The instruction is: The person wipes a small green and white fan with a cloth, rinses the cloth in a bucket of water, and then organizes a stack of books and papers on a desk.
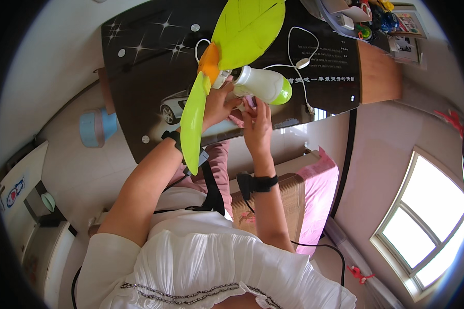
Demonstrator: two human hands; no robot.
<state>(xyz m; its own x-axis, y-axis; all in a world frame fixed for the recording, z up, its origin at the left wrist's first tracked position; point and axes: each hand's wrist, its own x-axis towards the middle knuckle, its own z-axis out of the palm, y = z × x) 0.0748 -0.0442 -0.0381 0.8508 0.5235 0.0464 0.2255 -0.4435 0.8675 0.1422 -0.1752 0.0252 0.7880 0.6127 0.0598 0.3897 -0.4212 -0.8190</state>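
A small electric fan with a white motor housing (261, 82) lies or tilts over the dark glass tabletop (139, 89). Its leaf-shaped lime-green blades (251, 33) spread from an orange hub (209, 63), and its housing ends in a green cap (282, 92). My left hand (215, 106) reaches behind the lower blade and grips the fan near its neck; its fingers are partly hidden. Below the housing, the fingers of my right hand (258, 119) pinch a pinkish-purple cloth (249, 101) against the fan. More pink cloth (237, 120) shows between both hands.
A white cord with an inline switch (303, 63) loops across the table's right side. Papers and small items crowd a holder (346, 21) at the far right corner. A blue bin (97, 127) stands left of the table. A mat-covered seat (270, 208) is beside my right arm.
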